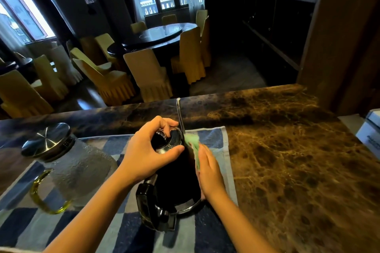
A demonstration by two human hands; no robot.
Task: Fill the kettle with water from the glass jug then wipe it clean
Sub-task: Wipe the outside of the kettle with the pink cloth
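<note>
Wiping looks to be the step in hand. The kettle (176, 176) stands on the checked towel (216, 135), on the marble counter (287, 150). The left hand (148, 156) clamps curled fingers round its lid (170, 139). The right hand (209, 172), fingers fairly straight, presses a green cloth (193, 144) to its three o'clock flank. A firm top grip and downward strokes would serve, clear of the thin spout (180, 113) at twelve. The glass jug (82, 168), at nine o'clock, is lidded. Its frosting hides the water level, and the kettle's contents are hidden too.
</note>
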